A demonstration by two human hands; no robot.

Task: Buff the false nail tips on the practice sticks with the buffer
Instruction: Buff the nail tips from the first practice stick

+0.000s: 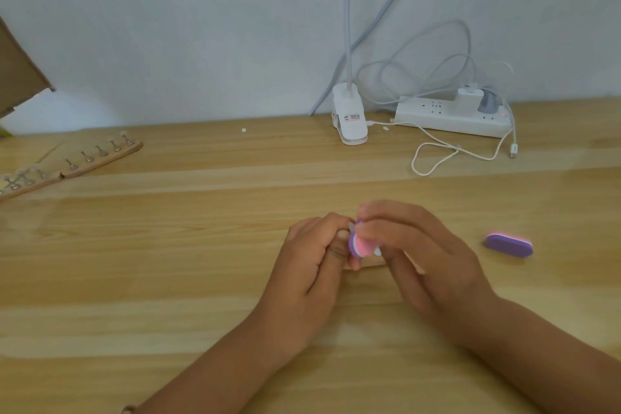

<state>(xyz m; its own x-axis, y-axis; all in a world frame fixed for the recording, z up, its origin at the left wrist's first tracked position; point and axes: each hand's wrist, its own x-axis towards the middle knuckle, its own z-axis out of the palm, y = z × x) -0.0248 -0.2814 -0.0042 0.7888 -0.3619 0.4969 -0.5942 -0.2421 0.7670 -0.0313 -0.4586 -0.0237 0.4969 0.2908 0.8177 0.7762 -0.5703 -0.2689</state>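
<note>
At the middle of the wooden table my two hands meet. My right hand (416, 245) pinches a small pink and purple buffer (359, 245) between fingers and thumb. My left hand (312, 259) has its fingers curled round a small practice stick, almost wholly hidden; a pale nail tip (352, 228) peeks out against the buffer. A second purple and pink buffer (509, 244) lies flat on the table to the right of my right hand.
Two wooden holder strips (100, 158) with several clear nail tips on sticks lie at the far left. A white clip lamp base (349, 119), a power strip (450, 116) and loose white cables (437, 155) sit at the back by the wall. A cardboard flap (16, 74) juts in at left.
</note>
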